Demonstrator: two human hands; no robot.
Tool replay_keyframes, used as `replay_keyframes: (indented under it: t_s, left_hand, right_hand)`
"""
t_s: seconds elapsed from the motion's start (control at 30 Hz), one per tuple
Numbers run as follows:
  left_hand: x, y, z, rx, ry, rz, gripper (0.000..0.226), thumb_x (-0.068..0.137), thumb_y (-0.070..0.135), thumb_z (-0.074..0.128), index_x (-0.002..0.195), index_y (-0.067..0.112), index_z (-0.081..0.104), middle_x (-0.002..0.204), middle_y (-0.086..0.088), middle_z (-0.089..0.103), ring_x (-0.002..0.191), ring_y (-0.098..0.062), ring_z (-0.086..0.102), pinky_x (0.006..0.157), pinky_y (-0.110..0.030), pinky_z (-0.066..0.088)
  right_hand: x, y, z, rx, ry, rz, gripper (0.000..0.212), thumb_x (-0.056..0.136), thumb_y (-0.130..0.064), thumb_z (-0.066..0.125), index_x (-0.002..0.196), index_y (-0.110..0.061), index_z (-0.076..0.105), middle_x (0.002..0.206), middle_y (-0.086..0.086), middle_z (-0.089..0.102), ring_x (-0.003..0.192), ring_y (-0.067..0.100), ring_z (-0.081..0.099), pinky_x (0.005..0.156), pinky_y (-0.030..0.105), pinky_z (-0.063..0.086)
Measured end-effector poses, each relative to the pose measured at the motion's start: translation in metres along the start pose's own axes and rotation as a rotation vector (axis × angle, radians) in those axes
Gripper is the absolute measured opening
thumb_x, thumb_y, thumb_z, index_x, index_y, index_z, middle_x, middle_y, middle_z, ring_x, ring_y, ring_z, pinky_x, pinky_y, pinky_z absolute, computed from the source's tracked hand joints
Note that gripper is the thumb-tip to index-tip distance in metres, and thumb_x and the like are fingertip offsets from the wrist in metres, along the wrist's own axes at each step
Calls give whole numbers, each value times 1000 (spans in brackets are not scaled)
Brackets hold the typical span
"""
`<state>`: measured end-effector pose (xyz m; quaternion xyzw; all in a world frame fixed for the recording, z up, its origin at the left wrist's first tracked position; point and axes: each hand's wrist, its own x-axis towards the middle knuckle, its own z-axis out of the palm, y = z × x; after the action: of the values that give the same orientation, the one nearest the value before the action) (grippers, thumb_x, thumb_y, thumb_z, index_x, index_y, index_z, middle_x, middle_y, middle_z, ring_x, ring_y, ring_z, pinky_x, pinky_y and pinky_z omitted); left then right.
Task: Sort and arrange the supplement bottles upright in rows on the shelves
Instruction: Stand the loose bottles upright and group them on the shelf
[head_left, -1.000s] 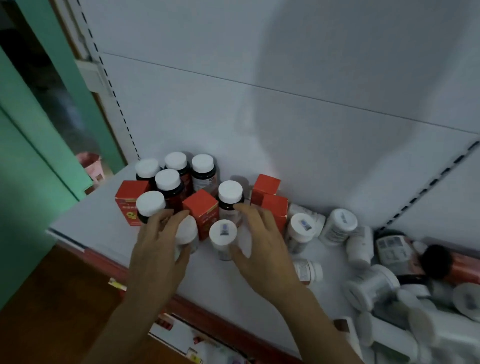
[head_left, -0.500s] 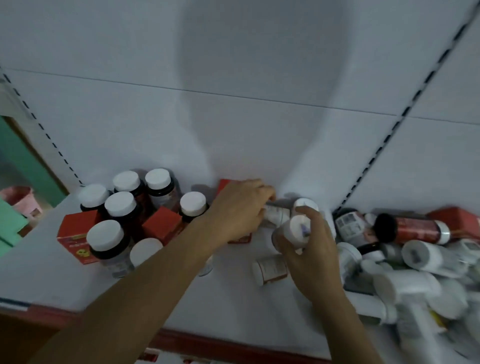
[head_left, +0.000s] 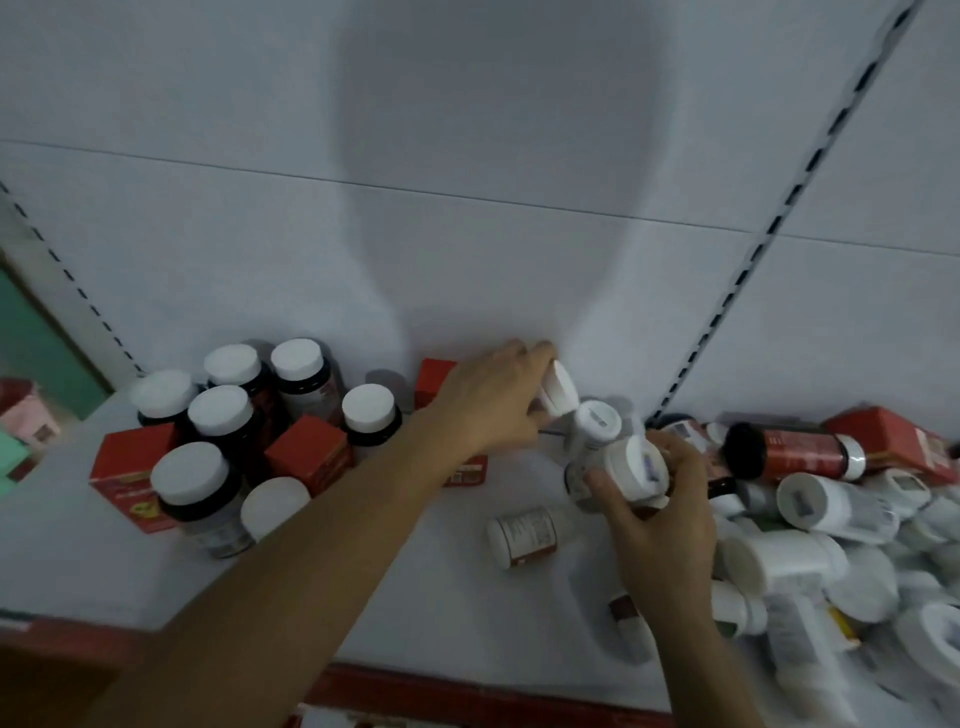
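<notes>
On the white shelf (head_left: 441, 613), my left hand (head_left: 493, 410) reaches to the back wall and grips a small white bottle (head_left: 560, 391), tilted. My right hand (head_left: 660, 525) is closed around another white bottle (head_left: 631, 470), its cap toward me. A third white bottle (head_left: 595, 423) stands between the two hands. One small bottle (head_left: 522, 538) lies on its side in front of them. At the left, several dark white-capped bottles (head_left: 221, 415) stand upright among red boxes (head_left: 311, 454).
A jumbled heap of white bottles (head_left: 810, 561) fills the shelf's right side, with a dark red bottle (head_left: 789, 452) lying on top. The shelf's red front edge (head_left: 467, 696) runs below. A slotted upright (head_left: 779, 223) rises at the right; a green wall (head_left: 36, 353) stands at the left.
Both hands left the upright group at the left and moved right to the loose bottles. Each has taken hold of a white bottle; the left has tilted its bottle up.
</notes>
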<state>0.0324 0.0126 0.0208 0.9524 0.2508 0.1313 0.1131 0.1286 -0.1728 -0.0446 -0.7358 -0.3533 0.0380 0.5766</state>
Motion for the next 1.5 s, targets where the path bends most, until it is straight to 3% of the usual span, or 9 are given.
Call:
replay_keyframes:
  t_s: [0.13,0.33,0.47,0.7,0.87,1.03,1.13,1.23,1.5]
  left_hand:
    - [-78,-15,-36,-617,383,-217,51,85,32,77,127,31,48,122,17,60,109,-4,60,86,-27,54]
    - [-167,-33,-52,-906,567,-321,63,80,16,72,135,27,45,121,15,62,111,-13,64,85,-32,58]
    - [-191,-23,-48,-714,418,-269,58,83,33,71,137,36,49,134,16,55,123,-13,57,92,-31,56]
    - [-164,4,-7,-372,181,-146,56,82,30,71,128,44,42,126,26,47,116,1,47,90,-15,40]
    - [-123,7,6,-305,95,-172,59,82,16,71,130,36,41,130,12,45,111,-12,53,90,-37,51]
    - [-102,3,10,-307,81,-187,58,80,19,75,128,34,47,123,8,49,106,-15,54,86,-35,50]
    - [-100,2,13,-363,109,-195,58,79,20,75,130,33,51,125,9,52,108,-12,53,89,-35,51]
    - [-99,3,12,-375,189,-209,57,79,20,78,130,30,54,128,9,53,112,-12,54,93,-32,49]
    - [-101,11,28,-323,157,-194,58,82,26,79,133,34,53,128,12,51,112,-10,53,91,-31,48]
  right_hand:
    - [1,-9,25,106,-40,27,47,87,-20,76,129,-20,56,121,-1,62,103,4,60,82,17,54]
    - [-11,-28,64,117,-285,-113,51,82,-14,80,116,-41,52,105,-26,59,97,4,63,71,25,57]
    - [-8,-21,73,-118,-468,-261,45,75,-13,80,110,-26,55,102,-11,60,88,3,53,69,21,43]
    - [30,5,57,-330,-367,-168,46,69,-7,85,108,-15,62,109,8,61,88,17,49,76,26,37]
    - [41,8,33,-318,-458,-300,39,80,-11,79,116,-17,65,118,2,60,103,20,58,84,20,41]
    - [27,0,-8,-220,-256,-222,25,86,-17,76,105,-24,62,103,-9,64,89,4,58,74,11,44]
    - [14,1,-8,-329,-605,-118,43,78,-36,82,114,-33,59,114,-18,62,104,0,56,84,20,47]
    - [6,6,11,-603,-787,-257,63,79,-37,79,135,-37,50,134,-12,57,123,14,50,102,38,42]
    - [25,1,-41,-426,-584,-130,39,81,-39,77,114,-39,57,104,-18,52,86,2,55,73,18,45]
